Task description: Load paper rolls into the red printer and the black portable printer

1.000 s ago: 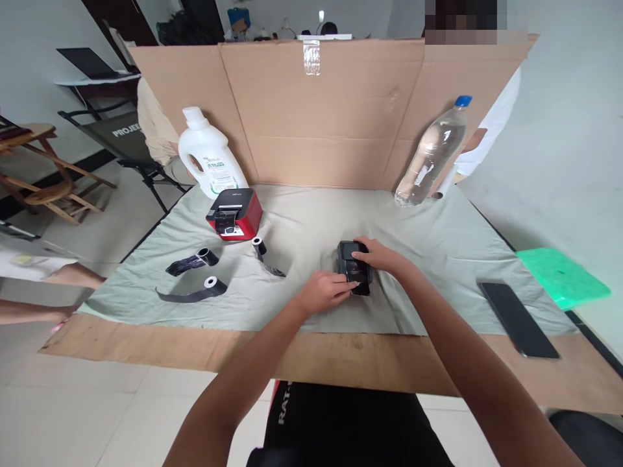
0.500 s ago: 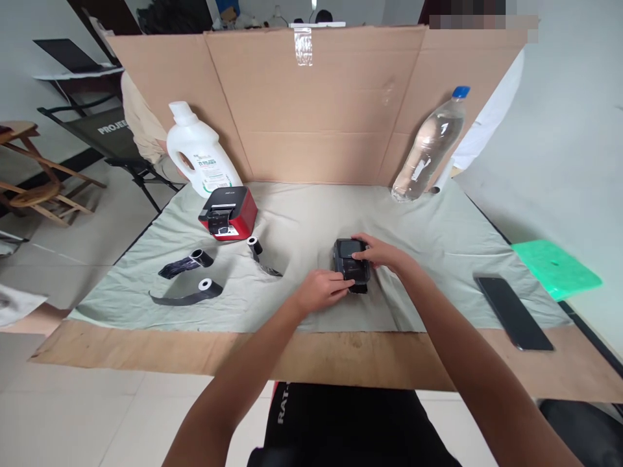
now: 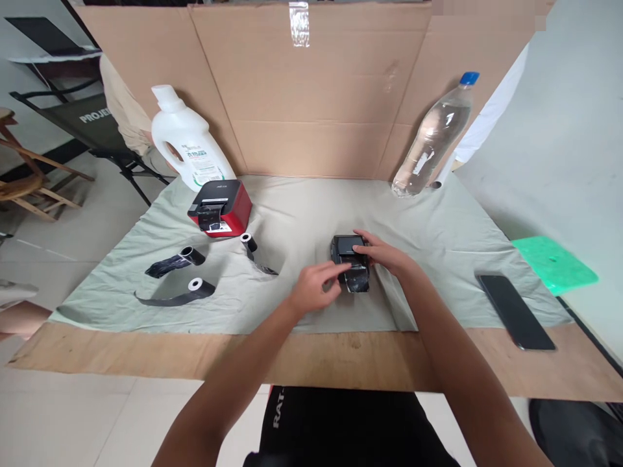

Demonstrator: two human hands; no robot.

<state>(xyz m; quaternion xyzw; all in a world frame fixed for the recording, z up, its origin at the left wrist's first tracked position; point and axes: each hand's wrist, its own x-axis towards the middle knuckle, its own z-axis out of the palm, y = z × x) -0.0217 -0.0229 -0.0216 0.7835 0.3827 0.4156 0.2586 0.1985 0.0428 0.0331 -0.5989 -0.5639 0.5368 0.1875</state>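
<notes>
A small black portable printer lies on the grey-green cloth in front of me. A glossy black strip hangs from its near end. My right hand grips the printer from the right, thumb on top and fingers around the far side. My left hand is at the left, its index finger stretched across the printer's near part and the other fingers loosely bent. Nothing shows in that hand. Left of it lie three rolls of black tape-like strip: one roll, another roll and a third roll.
A red and black printer stands at the back left, before a white jug. A clear bottle leans on the cardboard screen. A phone and a green plastic piece are at right. People are partly visible behind and at left.
My left hand has drawn back slightly, and its index finger now points over the printer. More of the black strip shows. My right hand keeps its hold. The camera view has tilted down.
</notes>
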